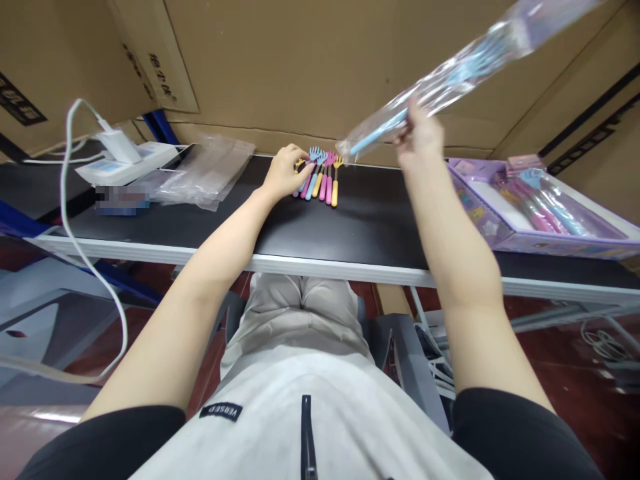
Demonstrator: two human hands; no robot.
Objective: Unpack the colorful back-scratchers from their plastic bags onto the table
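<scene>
My right hand (423,137) is raised over the back of the table, its fingers closed on a blue back scratcher (377,133) in a clear plastic sleeve. The sleeve slants up to the right, and the hand-shaped end shows through it. On the black tabletop stands a row of small back scratchers (329,183) with pink, yellow and blue handles, lying side by side. Over the row's left end rests my left hand (287,172), thumb and fingers apart; it covers part of the leftmost ones.
At the right, a purple open box (505,230) holds more bagged scratchers (555,203). Clear plastic bags (210,170) lie left of my left hand. Beyond them is a white power strip (127,163) with a plugged-in charger and cable. Cardboard walls (300,67) enclose the back.
</scene>
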